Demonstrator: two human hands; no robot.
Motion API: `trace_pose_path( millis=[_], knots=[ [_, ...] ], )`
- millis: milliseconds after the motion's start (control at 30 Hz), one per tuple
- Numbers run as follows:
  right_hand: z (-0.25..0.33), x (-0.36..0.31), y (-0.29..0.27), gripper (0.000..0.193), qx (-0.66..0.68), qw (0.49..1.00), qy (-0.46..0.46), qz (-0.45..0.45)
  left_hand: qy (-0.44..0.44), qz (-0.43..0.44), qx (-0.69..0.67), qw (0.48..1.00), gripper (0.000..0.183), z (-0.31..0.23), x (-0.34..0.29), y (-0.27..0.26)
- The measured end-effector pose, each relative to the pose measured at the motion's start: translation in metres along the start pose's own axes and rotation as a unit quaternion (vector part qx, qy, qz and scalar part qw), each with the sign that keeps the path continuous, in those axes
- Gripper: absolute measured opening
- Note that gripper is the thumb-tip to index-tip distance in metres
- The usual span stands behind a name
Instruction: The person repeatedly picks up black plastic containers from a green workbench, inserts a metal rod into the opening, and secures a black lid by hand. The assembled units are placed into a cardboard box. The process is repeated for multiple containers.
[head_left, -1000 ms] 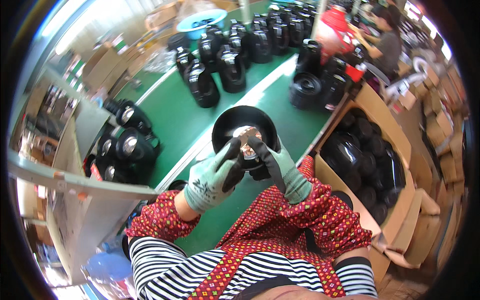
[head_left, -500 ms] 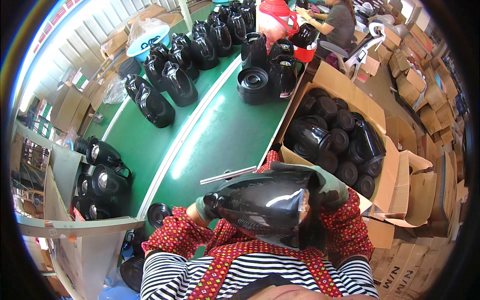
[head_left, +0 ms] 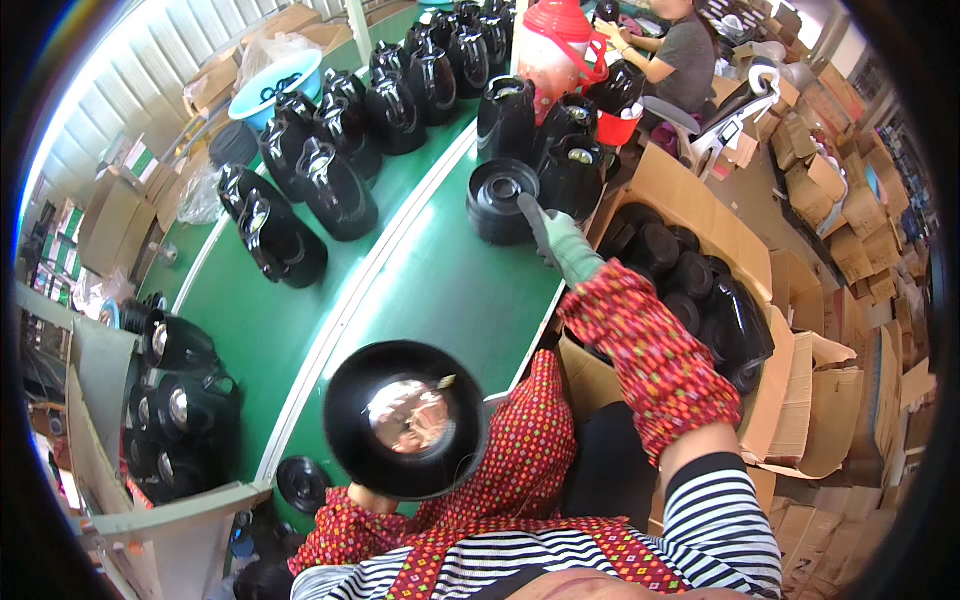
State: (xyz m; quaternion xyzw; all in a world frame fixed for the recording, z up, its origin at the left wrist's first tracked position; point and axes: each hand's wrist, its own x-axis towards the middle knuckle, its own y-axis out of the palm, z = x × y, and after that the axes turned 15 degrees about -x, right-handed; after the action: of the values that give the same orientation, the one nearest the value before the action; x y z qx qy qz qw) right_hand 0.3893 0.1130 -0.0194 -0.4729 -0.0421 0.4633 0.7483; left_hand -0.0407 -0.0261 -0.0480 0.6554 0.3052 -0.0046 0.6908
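A black round kettle shell (head_left: 405, 420) with a shiny metal disc in its middle is held up close under the camera, its open side facing me. My left hand is hidden behind it; only the red patterned sleeve (head_left: 345, 520) leading to it shows. My right hand (head_left: 560, 242), in a green glove, stretches forward over the green belt (head_left: 440, 290), fingers apart and holding nothing. Its fingertips reach the edge of a stack of black round shells (head_left: 497, 198).
Rows of black kettles (head_left: 335, 190) stand on the belt's left lane and far end. An open cardboard box (head_left: 700, 300) of black shells sits at my right. More kettles (head_left: 180, 400) fill a shelf at left. Another person (head_left: 685, 60) works at the far end by a red jug (head_left: 555, 45).
The shell has turned from its glossy outside to its open side and shifted left, now in the left hand only. My right hand let go and reached forward to the stack.
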Motion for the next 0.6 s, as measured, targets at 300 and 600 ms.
trace_pose_path(
  millis=[300,600],
  knots=[
    [0.062,-0.003,-0.026,0.053,-0.292,0.937,-0.007,-0.190,0.139,0.028,-0.034,0.989,0.056,-0.023,-0.012,-0.014],
    [-0.007,-0.179,-0.011,0.038,0.212,0.927,-0.292,-0.098,0.271,0.232,0.026,0.934,0.056,-0.002,0.016,0.100]
  ],
)
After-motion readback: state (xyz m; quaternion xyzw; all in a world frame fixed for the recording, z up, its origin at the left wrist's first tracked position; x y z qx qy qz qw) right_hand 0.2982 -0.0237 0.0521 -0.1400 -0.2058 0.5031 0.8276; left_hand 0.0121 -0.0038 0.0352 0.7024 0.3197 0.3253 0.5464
